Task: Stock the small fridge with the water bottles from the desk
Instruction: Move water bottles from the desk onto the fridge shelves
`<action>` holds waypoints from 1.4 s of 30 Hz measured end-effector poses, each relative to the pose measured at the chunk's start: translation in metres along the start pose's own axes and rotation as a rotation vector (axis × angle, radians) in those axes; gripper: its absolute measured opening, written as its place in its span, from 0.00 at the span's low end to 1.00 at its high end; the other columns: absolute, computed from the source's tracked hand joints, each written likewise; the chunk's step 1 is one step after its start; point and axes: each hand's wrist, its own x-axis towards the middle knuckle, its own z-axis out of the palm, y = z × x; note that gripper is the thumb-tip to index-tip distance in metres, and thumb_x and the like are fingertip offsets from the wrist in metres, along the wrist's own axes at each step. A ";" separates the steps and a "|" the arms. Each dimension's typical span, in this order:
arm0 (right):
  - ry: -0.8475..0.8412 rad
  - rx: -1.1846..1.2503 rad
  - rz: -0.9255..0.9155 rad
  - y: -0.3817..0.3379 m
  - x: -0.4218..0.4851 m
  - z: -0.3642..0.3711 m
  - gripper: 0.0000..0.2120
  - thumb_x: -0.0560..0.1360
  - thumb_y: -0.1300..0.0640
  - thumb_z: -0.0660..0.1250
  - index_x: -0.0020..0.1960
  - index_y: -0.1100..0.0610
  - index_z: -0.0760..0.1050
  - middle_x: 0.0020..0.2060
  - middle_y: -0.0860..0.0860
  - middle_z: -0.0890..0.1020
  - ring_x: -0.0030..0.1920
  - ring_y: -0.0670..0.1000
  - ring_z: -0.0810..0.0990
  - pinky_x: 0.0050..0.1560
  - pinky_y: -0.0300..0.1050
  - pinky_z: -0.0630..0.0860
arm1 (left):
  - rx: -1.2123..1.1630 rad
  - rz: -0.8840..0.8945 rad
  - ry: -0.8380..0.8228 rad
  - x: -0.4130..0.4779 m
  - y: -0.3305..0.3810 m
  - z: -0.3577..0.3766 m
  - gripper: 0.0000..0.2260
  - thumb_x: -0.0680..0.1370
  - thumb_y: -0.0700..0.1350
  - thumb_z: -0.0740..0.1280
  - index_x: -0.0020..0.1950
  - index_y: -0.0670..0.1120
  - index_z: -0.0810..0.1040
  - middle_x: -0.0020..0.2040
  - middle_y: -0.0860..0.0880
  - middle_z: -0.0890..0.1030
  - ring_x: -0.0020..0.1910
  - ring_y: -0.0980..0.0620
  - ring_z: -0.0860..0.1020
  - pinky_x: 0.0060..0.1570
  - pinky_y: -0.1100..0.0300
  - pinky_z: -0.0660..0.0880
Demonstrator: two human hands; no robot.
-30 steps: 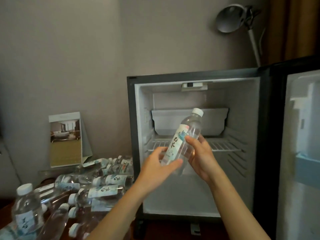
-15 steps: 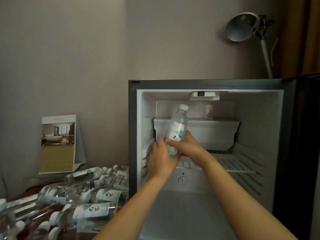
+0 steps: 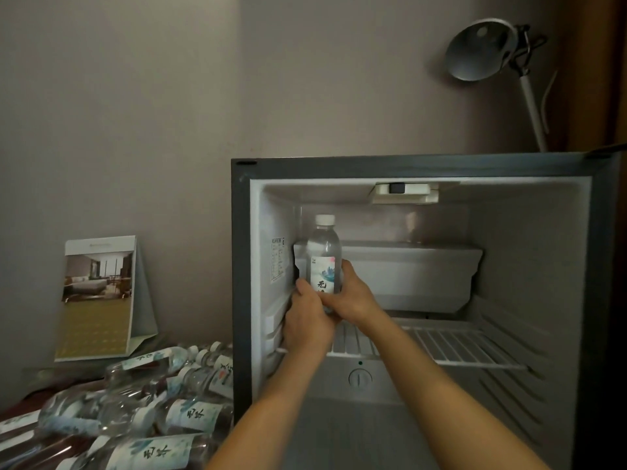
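A clear water bottle (image 3: 324, 256) with a white cap and a pale label stands upright at the back left of the small fridge (image 3: 420, 167), over its wire shelf (image 3: 451, 347). Both hands hold its lower half: my left hand (image 3: 307, 322) wraps it from the left and below, my right hand (image 3: 351, 295) grips it from the right. The bottle's base is hidden behind my fingers. Several more water bottles (image 3: 142, 405) lie in a heap on the desk left of the fridge.
The fridge door stands open at the right edge. A white freezer box (image 3: 407, 273) fills the upper back of the fridge, a thermostat dial (image 3: 359, 378) sits below the shelf. A folded card (image 3: 98, 296) leans on the wall; a desk lamp (image 3: 481, 49) rises behind the fridge.
Both hands carried the bottle from in front of the fridge into its upper left, turning it from tilted to upright. My view moved closer and up.
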 end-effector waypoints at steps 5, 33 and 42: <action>-0.074 -0.049 -0.041 0.001 0.002 0.002 0.31 0.70 0.56 0.71 0.69 0.55 0.60 0.59 0.54 0.77 0.57 0.54 0.77 0.53 0.44 0.74 | 0.011 -0.034 0.028 -0.002 -0.002 0.002 0.22 0.74 0.47 0.66 0.61 0.45 0.59 0.58 0.43 0.74 0.53 0.42 0.76 0.43 0.52 0.72; 0.212 0.110 -0.200 -0.027 -0.133 0.050 0.11 0.77 0.60 0.62 0.42 0.45 0.73 0.33 0.48 0.80 0.36 0.46 0.80 0.39 0.42 0.77 | 0.055 0.182 -0.015 -0.109 -0.121 -0.132 0.06 0.77 0.44 0.65 0.50 0.51 0.80 0.38 0.59 0.78 0.35 0.58 0.78 0.35 0.64 0.76; -0.296 -0.215 -0.270 -0.014 -0.157 0.148 0.09 0.77 0.57 0.62 0.56 0.55 0.76 0.46 0.49 0.81 0.44 0.46 0.78 0.46 0.43 0.74 | 0.222 -0.055 0.005 -0.117 -0.219 -0.161 0.09 0.75 0.42 0.65 0.55 0.47 0.78 0.52 0.51 0.75 0.50 0.53 0.75 0.49 0.59 0.71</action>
